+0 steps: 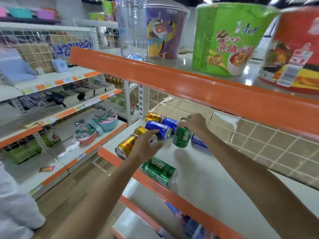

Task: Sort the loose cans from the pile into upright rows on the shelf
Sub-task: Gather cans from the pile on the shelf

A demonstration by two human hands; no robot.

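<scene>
Gripping a near-upright green can (182,137) by its top in the right hand (194,124), left hand (144,146) open, reaching over lying gold can (126,146) just leftward.

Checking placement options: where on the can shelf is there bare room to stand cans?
Bare shelf lies right of the lying green can, toward the wire grid back. Crowded at the left end: gold cans and blue cans piled around both hands.

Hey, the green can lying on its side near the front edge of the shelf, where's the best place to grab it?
Grip the green can around the middle of its body, coming down from above. It lies on its side, its round wall facing up and clear, apart from the pile.
</scene>
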